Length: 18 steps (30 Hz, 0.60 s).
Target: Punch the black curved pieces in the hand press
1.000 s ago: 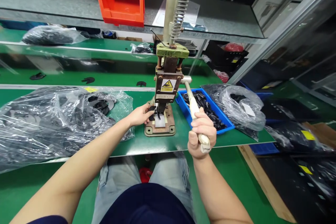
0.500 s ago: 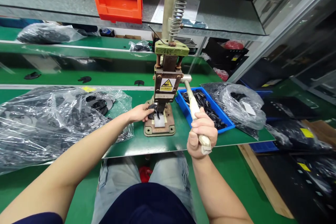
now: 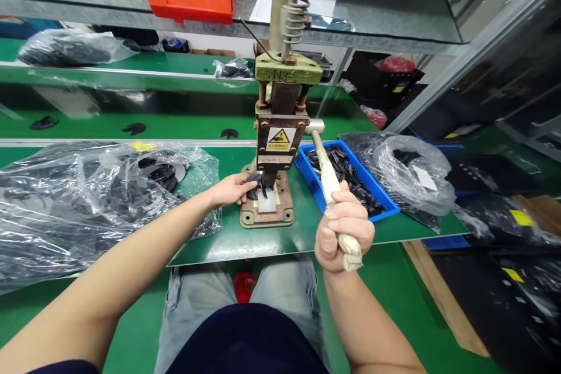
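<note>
A hand press (image 3: 280,140) with a spring on top and a yellow warning label stands on the green bench. My right hand (image 3: 345,228) is wrapped round its lever (image 3: 326,172), whose grip is bound in pale tape. At the press base, my left hand (image 3: 232,189) pinches a black curved plastic part (image 3: 253,186) between thumb and fingers. Part of this piece lies under the ram, beside a small bright metal plate (image 3: 266,201). The ram hides its far side.
A blue tray (image 3: 310,187) of small black parts sits right of the press. Bagged black parts (image 3: 87,198) cover the left of the bench; another clear bag (image 3: 407,178) lies at right. Several black pieces (image 3: 134,128) lie behind. An orange bin (image 3: 193,9) stands on the shelf above.
The view has shifted slightly. My right hand and the lever's grip end appear a little lower and further right. My left hand keeps its pinch on the black part at the press.
</note>
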Available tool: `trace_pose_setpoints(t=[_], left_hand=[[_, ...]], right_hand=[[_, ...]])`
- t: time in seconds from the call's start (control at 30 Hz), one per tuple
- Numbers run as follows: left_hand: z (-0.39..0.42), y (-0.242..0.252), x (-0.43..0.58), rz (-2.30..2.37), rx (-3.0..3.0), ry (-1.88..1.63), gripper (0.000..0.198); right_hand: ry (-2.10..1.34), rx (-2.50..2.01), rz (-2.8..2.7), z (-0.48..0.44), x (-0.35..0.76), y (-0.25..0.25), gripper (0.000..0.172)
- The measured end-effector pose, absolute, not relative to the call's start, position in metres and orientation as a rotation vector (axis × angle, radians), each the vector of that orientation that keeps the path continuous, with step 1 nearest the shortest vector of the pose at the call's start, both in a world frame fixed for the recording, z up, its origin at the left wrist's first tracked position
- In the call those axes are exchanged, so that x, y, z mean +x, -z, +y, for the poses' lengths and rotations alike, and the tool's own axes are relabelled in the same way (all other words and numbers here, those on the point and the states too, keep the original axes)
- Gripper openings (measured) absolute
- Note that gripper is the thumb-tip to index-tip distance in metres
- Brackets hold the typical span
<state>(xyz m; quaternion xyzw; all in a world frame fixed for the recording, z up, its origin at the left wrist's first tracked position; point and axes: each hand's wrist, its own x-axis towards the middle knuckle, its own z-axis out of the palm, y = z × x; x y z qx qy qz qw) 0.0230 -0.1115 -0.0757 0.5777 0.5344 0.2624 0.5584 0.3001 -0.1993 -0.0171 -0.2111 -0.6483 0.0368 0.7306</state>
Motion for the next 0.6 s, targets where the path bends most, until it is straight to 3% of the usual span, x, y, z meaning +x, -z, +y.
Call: trace_pose_setpoints(t=[0.37, 0.6], left_hand=[[-0.104, 0.055, 0.030, 1.358, 1.066, -0.439, 0.037], [-0.099, 0.049, 0.027, 1.318, 1.273, -0.572, 0.039]], right_hand=[[-0.073, -0.483, -1.389, -0.199, 0.296, 0.016, 0.013], [-0.068, -0.502, -1.459, -0.201, 0.304, 0.017, 0.011]])
